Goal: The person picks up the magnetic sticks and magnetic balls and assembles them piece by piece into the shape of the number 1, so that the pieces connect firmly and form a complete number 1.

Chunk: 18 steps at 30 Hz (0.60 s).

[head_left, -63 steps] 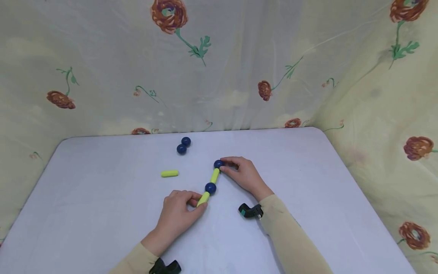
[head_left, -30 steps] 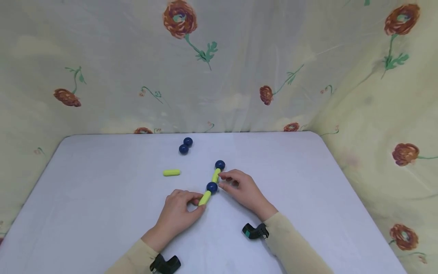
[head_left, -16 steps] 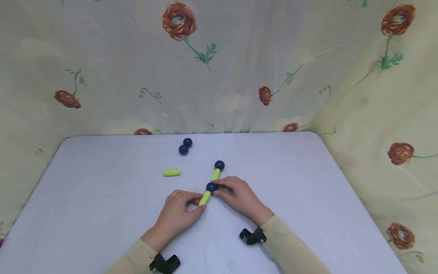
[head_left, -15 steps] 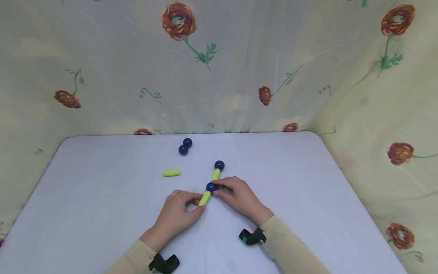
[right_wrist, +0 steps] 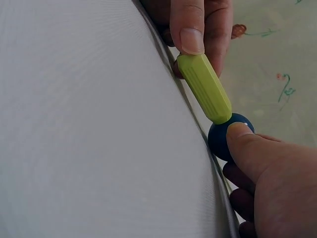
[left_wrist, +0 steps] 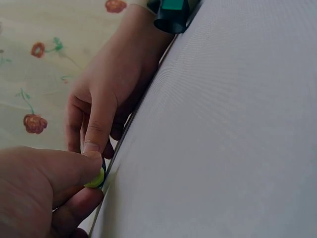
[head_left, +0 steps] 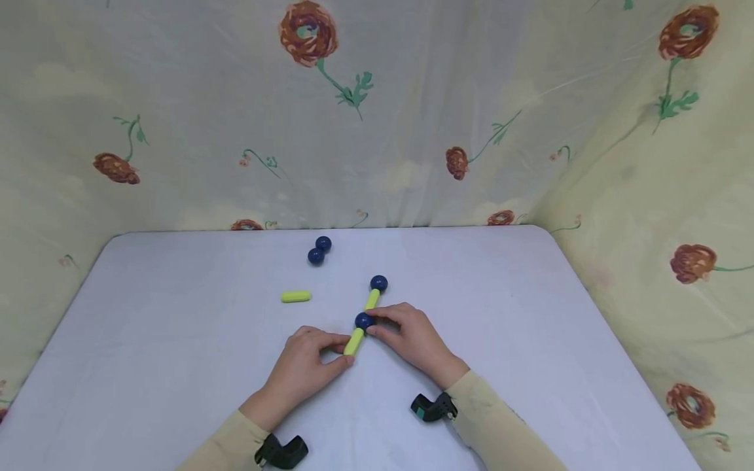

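Note:
A slanting chain lies on the white table, made of two yellow-green rods and two dark blue balls in turn. My left hand (head_left: 309, 363) pinches the near rod (head_left: 354, 342) at its lower end between thumb and fingers. With thumb and forefinger, my right hand (head_left: 415, 337) grips the middle ball (head_left: 364, 321). The right wrist view shows that ridged rod (right_wrist: 205, 89) meeting the ball (right_wrist: 218, 141) end-on. Beyond it the far rod (head_left: 372, 299) leads to the end ball (head_left: 379, 283). In the left wrist view the fingers hide most of the rod (left_wrist: 96, 179).
A loose yellow-green rod (head_left: 295, 297) lies left of the chain. Two more blue balls (head_left: 316, 256) sit together near the back edge of the table (head_left: 177, 314). A flowered cloth (head_left: 383, 131) hangs behind and at the sides.
My right hand has left the end ball, come down along the chain and taken hold of the middle ball. The left hand keeps its pinch on the near rod, which has turned slightly.

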Motion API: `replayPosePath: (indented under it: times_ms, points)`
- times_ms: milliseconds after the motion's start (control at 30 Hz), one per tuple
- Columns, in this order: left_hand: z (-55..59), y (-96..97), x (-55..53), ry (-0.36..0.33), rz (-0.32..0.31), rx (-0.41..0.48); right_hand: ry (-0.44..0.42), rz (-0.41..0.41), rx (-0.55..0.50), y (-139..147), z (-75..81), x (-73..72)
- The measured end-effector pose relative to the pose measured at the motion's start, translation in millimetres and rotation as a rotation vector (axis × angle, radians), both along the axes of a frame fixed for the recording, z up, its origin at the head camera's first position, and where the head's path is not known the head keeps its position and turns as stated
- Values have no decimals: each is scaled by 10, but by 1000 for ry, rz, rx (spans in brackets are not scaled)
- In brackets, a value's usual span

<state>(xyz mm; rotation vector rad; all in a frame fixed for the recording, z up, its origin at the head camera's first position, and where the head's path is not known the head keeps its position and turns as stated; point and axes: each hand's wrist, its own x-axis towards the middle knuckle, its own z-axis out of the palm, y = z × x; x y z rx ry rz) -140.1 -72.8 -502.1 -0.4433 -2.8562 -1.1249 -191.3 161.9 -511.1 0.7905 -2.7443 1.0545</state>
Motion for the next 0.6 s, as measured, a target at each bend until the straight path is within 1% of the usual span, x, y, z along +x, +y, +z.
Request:
replayPosePath:
  times_ms: [133,400,600]
  points:
    - [0,3,-4,-12,3,-1,-7,0,3,-1,-1,3]
    - [-10,1,2,-8,7,0,-10,-2,9,-4,-6,0]
    - [-13,0,-2,-10,-1,-1,-1,3,0,-1,-15,-4]
